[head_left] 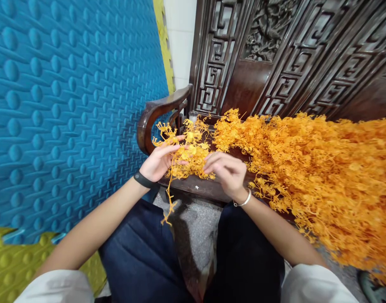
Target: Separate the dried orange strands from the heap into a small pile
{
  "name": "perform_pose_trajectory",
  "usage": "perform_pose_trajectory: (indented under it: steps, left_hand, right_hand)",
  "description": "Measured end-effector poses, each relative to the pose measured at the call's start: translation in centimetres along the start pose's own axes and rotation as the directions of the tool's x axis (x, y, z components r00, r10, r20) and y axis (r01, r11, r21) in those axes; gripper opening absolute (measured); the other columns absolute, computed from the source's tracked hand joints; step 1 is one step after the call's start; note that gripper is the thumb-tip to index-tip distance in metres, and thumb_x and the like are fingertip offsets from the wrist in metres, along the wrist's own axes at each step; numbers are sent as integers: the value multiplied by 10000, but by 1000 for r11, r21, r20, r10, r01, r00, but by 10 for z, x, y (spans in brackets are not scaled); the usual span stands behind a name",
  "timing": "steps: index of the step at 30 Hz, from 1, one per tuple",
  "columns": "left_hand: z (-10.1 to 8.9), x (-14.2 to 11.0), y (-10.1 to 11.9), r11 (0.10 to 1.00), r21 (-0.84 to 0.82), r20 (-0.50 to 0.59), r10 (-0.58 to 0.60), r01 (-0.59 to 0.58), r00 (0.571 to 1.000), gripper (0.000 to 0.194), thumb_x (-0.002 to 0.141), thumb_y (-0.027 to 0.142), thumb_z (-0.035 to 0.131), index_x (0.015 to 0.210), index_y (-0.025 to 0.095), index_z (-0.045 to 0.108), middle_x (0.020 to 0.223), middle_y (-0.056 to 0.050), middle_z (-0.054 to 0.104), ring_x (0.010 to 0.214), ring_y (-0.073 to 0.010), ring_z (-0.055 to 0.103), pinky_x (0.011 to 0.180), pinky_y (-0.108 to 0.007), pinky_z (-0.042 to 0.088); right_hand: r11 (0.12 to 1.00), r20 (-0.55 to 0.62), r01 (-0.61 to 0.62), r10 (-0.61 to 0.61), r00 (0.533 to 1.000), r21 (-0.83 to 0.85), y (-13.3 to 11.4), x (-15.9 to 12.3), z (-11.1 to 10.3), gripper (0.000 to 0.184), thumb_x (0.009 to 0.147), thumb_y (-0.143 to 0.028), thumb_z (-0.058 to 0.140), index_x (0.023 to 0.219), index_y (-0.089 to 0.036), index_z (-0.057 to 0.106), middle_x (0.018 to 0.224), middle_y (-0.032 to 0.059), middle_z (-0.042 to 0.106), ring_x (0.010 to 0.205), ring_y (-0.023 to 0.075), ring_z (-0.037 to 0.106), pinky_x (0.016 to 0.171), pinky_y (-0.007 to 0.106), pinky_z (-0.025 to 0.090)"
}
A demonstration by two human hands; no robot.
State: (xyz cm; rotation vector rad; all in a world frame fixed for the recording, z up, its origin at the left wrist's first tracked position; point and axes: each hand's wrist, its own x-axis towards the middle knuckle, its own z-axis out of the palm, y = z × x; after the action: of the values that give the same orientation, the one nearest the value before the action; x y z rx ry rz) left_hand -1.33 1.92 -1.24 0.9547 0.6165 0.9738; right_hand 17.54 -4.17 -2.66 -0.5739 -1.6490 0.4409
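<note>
My left hand [161, 160], with a black wristband, has its thumb and fingers around a branching orange plastic sprig [170, 185]. One thin strand of the sprig hangs down below the palm. More of the same lacy orange pieces [195, 153] lie behind and beside the fingers, on the dark wooden seat. My right hand [228, 169], wearing a light bracelet, is at the right side of these pieces. Its fingers are curled with the tips pressed together; what they hold, if anything, is too small to make out.
A large heap of orange plastic pieces [331, 176] covers the bench to the right. The carved wooden backrest [249, 86] rises behind, and a curved armrest [145, 126] stands at the left. Blue foam matting [69, 105] fills the left side. A small white scrap [197, 187] lies on the seat.
</note>
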Motion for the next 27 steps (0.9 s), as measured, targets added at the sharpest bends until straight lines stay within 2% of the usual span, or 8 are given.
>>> perform_pose_trajectory:
  steps: [2, 4, 7, 11, 13, 16, 21, 27]
  left_hand:
    - [-1, 0, 0, 1000, 3, -2, 3, -3, 1000, 460, 733, 158, 600, 1192, 171, 588, 934, -67, 716, 892, -221, 678, 699, -328, 578]
    - [0, 0, 0, 1000, 7, -12, 2, -2, 1000, 442, 717, 169, 610, 1159, 176, 607, 944, -70, 714, 932, -226, 668, 707, -327, 578]
    - [3, 1, 0, 1000, 20, -26, 2, -2, 1000, 392, 698, 191, 616, 1089, 179, 637, 962, -72, 706, 974, -239, 653, 710, -334, 577]
    - [4, 3, -1, 999, 30, -35, -12, 13, 999, 283, 689, 270, 627, 952, 172, 666, 923, -81, 703, 999, -266, 639, 698, -336, 567]
    - [3, 3, 0, 1000, 5, -47, -14, 14, 999, 325, 720, 412, 601, 927, 169, 663, 891, -98, 698, 1006, -286, 633, 707, -353, 558]
    - [2, 2, 3, 997, -70, -3, -46, 45, 999, 634, 733, 686, 431, 975, 143, 652, 876, -139, 686, 997, -332, 628, 712, -395, 542]
    - [-2, 6, 8, 997, -77, 29, -27, 29, 999, 824, 702, 796, 285, 1028, 125, 634, 900, -158, 683, 952, -309, 643, 729, -375, 534]
    - [-5, 11, 6, 997, 47, 26, 62, -63, 998, 653, 750, 700, 399, 939, 129, 654, 902, -140, 694, 863, -242, 661, 776, -358, 518]
  right_hand:
    - [993, -285, -101, 81, 955, -57, 5, 4, -6, 219, 871, -242, 490, 733, -244, 661, 818, 12, 625, 855, 148, 607, 834, 343, 493]
    - [964, -386, -263, 228, 894, -41, 9, 10, -10, 146, 858, -282, 503, 887, -268, 646, 990, 23, 608, 977, 157, 581, 870, 338, 486]
    - [849, -190, -518, 528, 828, 104, 14, 18, -13, 308, 809, -347, 572, 1109, -282, 552, 1126, 47, 588, 993, 156, 588, 830, 328, 513]
    - [681, 50, -676, 693, 719, 281, 15, 21, -13, 295, 716, -350, 682, 966, -221, 595, 827, 10, 644, 754, 123, 624, 795, 321, 517]
    - [661, 76, -667, 688, 722, 344, 14, 21, -14, 244, 686, -318, 710, 881, -205, 617, 741, -13, 632, 693, 105, 610, 800, 306, 506]
    - [655, 133, -610, 626, 769, 445, 11, 21, -18, 205, 693, -316, 701, 855, -210, 633, 680, -29, 611, 648, 99, 582, 750, 294, 500]
    - [568, 352, -614, 509, 785, 548, 5, 18, -25, 194, 656, -340, 732, 742, -195, 636, 544, -48, 542, 499, 89, 523, 584, 277, 484]
    - [601, 595, -748, 502, 628, 283, -1, 18, -25, 224, 703, -300, 719, 888, -176, 697, 635, -17, 631, 551, 86, 578, 571, 240, 493]
